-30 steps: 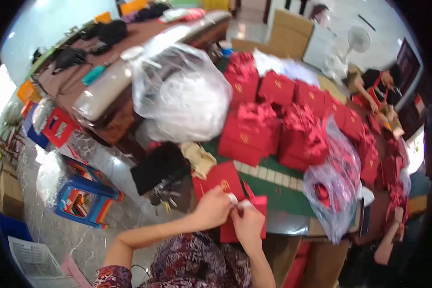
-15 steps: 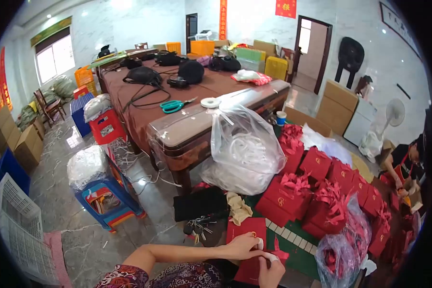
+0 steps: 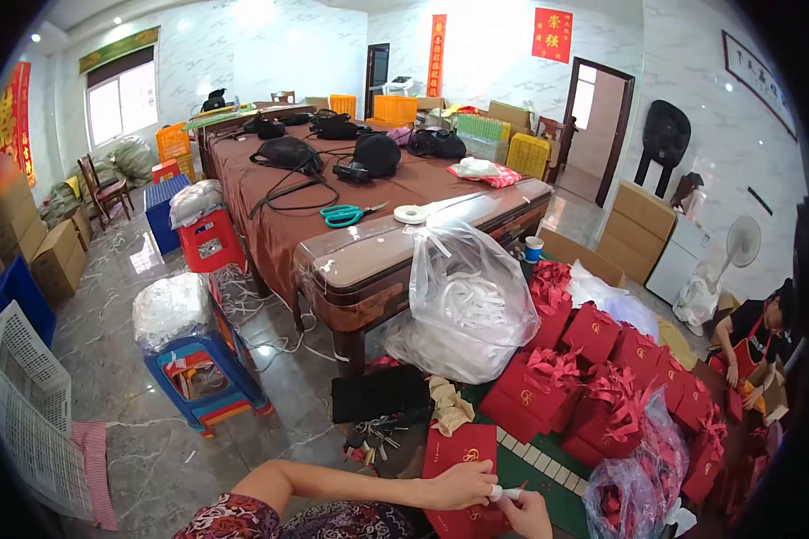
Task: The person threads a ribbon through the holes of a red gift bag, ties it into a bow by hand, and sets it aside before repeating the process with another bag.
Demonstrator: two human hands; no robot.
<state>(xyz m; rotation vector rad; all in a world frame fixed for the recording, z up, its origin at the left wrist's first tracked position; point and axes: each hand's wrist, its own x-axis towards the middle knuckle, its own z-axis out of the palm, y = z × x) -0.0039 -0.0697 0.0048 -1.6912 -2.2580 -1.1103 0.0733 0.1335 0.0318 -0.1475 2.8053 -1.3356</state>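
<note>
A red paper gift bag (image 3: 458, 449) with a gold logo lies flat in front of me. My left hand (image 3: 463, 485) rests across it, fingers bent and closed near its right edge. My right hand (image 3: 525, 515) meets it there, thumb and fingers pinched together. White wrapping, perhaps tape or finger covers, shows at the fingertips of both hands. Whatever the fingers pinch is hidden between them. Beside the bag are a crumpled beige paper (image 3: 449, 406), a bunch of keys (image 3: 382, 435) and a black pouch (image 3: 379, 393).
Finished-looking red bags with ribbons (image 3: 535, 388) crowd the right, beside a plastic bag of ribbons (image 3: 613, 503). A clear bag of white cord (image 3: 472, 310) leans on the covered table (image 3: 270, 202), which holds scissors (image 3: 346, 216). Stacked stools (image 3: 198, 368) stand left; a co-worker (image 3: 751, 341) sits right.
My view has tilted up slightly. Both hands stay together at the bag, the right one shifted a little right; a red ribbon end beside it no longer shows.
</note>
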